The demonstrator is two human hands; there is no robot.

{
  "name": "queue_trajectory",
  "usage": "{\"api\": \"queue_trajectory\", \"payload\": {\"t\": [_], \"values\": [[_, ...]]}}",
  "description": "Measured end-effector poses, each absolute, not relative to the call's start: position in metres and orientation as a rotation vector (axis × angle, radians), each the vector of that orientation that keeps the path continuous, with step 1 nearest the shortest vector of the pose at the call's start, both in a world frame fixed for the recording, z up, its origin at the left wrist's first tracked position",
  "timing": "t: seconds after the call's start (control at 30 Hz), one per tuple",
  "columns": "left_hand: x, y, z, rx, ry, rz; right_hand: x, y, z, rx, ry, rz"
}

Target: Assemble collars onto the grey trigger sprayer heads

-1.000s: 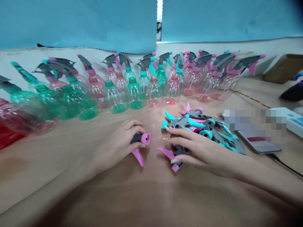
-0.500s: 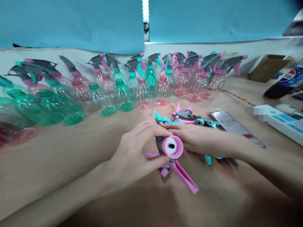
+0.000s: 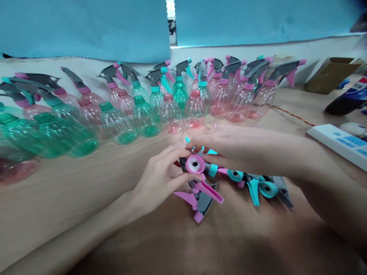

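Note:
My left hand (image 3: 160,177) is closed around a pink and grey spray head (image 3: 195,164), its round collar facing me and its pink trigger pointing down to the right. My right hand (image 3: 218,143) reaches across just beyond it, fingers stretched out and partly apart over a teal spray head (image 3: 211,152); whether it touches that one is unclear. Below the held piece lies another pink and grey spray head (image 3: 205,200). Several more, such as a teal and grey spray head (image 3: 268,189), lie under and beside my right forearm, which partly covers them.
Along the wall stand several clear spray bottles, some with heads fitted, such as a pink one (image 3: 219,99), others open-necked, such as a green bottle (image 3: 146,118). At right are a white power strip (image 3: 341,143), a cola bottle (image 3: 346,99) and a cardboard box (image 3: 329,76).
My right hand has moved up and away from me over the pile, its forearm now covering the phone. My left hand has shifted slightly left and up with the pink spray head.

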State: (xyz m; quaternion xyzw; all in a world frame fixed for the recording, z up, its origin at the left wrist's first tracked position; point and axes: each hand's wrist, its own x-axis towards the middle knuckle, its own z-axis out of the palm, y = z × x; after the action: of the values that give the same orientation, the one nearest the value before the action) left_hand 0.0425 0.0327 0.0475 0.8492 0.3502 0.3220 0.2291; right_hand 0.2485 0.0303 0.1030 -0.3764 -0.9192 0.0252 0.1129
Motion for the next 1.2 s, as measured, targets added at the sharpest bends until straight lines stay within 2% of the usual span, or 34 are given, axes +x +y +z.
{"api": "queue_trajectory", "payload": {"t": [0.2, 0.6, 0.8, 0.9, 1.0, 1.2], "values": [[0.028, 0.039, 0.046, 2.345, 1.030, 1.010, 0.251, 0.033, 0.118, -1.016, -2.620, 0.249], [0.025, 0.035, 0.053, 2.521, 0.832, 0.967, 0.236, 0.026, 0.106, -1.055, -2.505, 0.310], [0.020, 0.033, 0.057, 2.630, 0.867, 1.002, 0.231, 0.028, 0.102, -1.106, -2.262, 0.870], [0.021, 0.031, 0.059, 2.666, 0.847, 1.016, 0.230, 0.028, 0.101, -1.048, -2.200, 0.987], [0.022, 0.030, 0.061, 2.698, 0.833, 1.013, 0.229, 0.027, 0.100, -1.058, -2.240, 0.932], [0.021, 0.032, 0.062, 2.731, 0.831, 1.069, 0.227, 0.023, 0.099, -1.036, -2.273, 0.625]]}}
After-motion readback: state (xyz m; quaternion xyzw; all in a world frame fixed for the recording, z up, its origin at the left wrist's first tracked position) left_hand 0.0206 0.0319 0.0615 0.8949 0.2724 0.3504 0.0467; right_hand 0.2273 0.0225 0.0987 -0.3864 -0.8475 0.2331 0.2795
